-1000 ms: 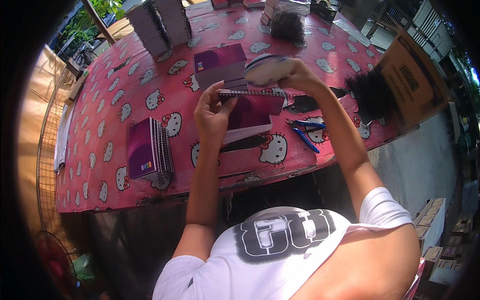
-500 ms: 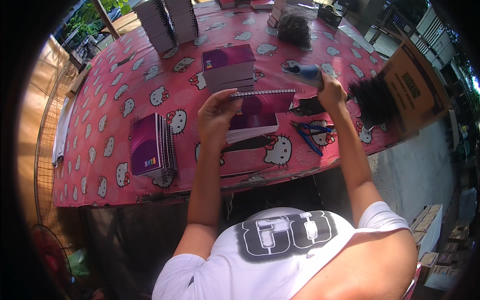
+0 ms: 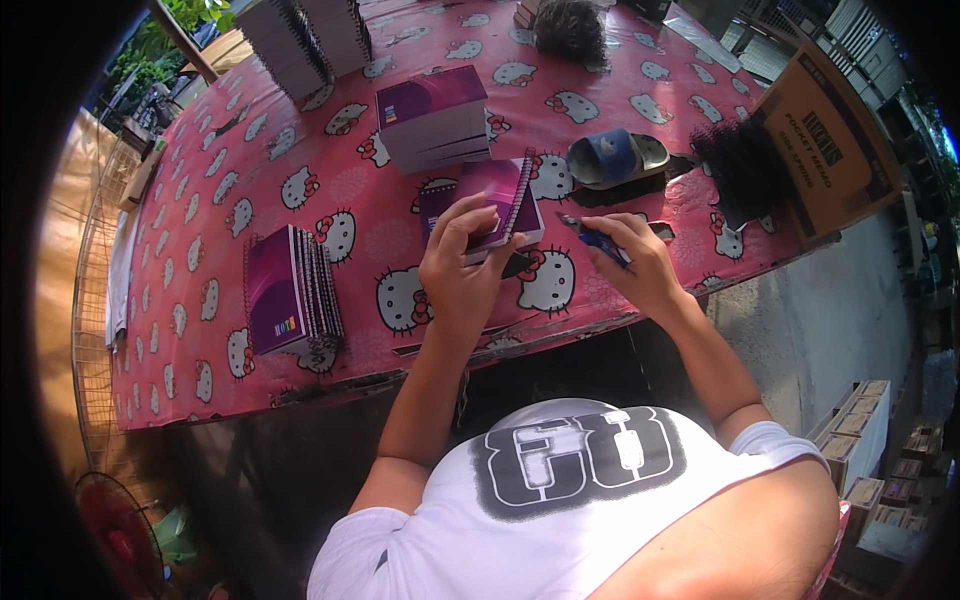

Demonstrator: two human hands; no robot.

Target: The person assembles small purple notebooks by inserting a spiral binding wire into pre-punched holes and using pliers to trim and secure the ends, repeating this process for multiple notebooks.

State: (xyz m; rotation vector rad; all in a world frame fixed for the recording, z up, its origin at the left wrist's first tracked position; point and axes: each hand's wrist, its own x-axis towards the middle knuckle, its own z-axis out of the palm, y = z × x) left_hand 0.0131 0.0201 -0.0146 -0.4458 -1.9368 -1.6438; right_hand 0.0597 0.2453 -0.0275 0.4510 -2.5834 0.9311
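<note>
My left hand (image 3: 460, 262) grips a small purple-covered notebook (image 3: 497, 185), its wire coil slanting up along the right edge. Under it lies a stack of purple memo pads (image 3: 437, 198), partly hidden by the hand. In my right hand (image 3: 645, 268) are blue-handled pliers (image 3: 602, 245), their tips pointing toward the coil's lower end but apart from it. Beyond that hand, a blue slide slipper (image 3: 607, 157) rests on the table. A thicker block of purple-covered pads (image 3: 435, 135) stands behind the held notebook.
Coil-bound purple notebooks (image 3: 290, 290) are piled at the left on the pink cat-print tablecloth (image 3: 190, 300). Tall notebook stacks (image 3: 300, 45) stand at the back left. Black coils (image 3: 735, 180) spill from a tipped cardboard box (image 3: 835, 150) on the right. A dark bundle (image 3: 570, 35) sits far back.
My right hand has let go of the slipper, now on the table, and picked up the pliers. My left hand has turned the notebook so its coil runs upright, and moved slightly right.
</note>
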